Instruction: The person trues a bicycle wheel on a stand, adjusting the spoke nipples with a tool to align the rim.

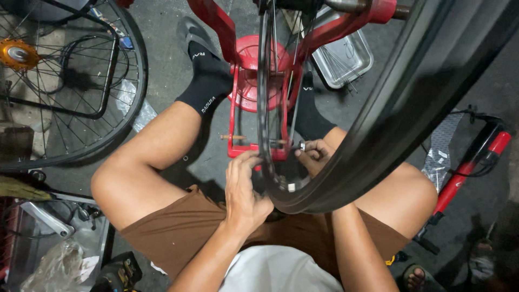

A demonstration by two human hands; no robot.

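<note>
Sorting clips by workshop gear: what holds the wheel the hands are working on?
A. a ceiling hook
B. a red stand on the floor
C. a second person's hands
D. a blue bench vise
B: the wheel sits between the arms of a red stand, with both hands at its rim.

- The black tyre [400, 103] sweeps across the right side, walling in the right hand [313, 156]
- The red stand [254, 81] and rim [266, 108] fill the gap between the knees
- Bare floor [167, 59] lies open left of the stand, bounded by the spoked wheel [70, 86]
</note>
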